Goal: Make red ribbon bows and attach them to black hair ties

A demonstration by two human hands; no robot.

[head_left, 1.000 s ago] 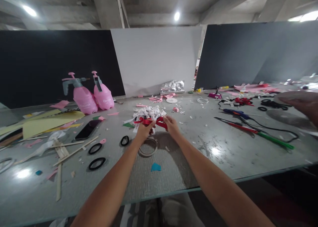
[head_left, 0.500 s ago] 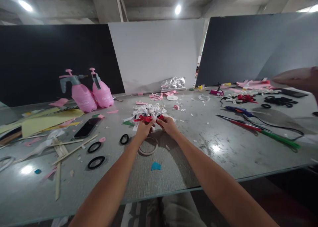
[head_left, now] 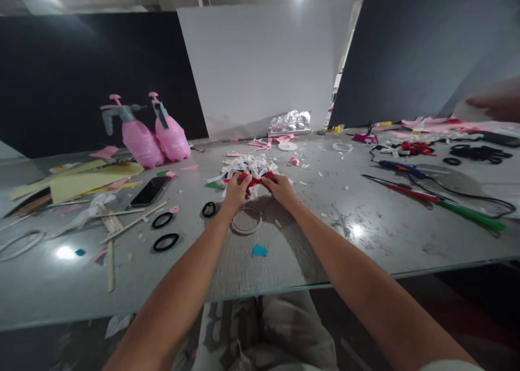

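A strip of red ribbon [head_left: 254,181] is stretched between my two hands, just in front of a pile of white scraps [head_left: 254,164]. My left hand [head_left: 238,189] pinches its left part, and my right hand [head_left: 279,189] pinches its right part. The fingertips are closed and a short gap of ribbon shows between them. Just below the hands a pale ring [head_left: 247,231] lies on the grey table [head_left: 325,262]. A black ring [head_left: 208,209] is left of my left hand, and a blue scrap [head_left: 259,251] lies nearer the front edge.
Two pink spray bottles [head_left: 173,139], a phone [head_left: 150,191], wooden sticks [head_left: 110,265] and yellow sheets [head_left: 97,181] are at left. At right lie a blue glue gun [head_left: 400,168], its cable and a green-handled tool [head_left: 467,215]. Another person's hand [head_left: 498,101] shows at far right.
The view has tilted down a little. My hands have drawn slightly apart, and more red ribbon shows between them. The other person's hand at the right has shifted and is blurred.
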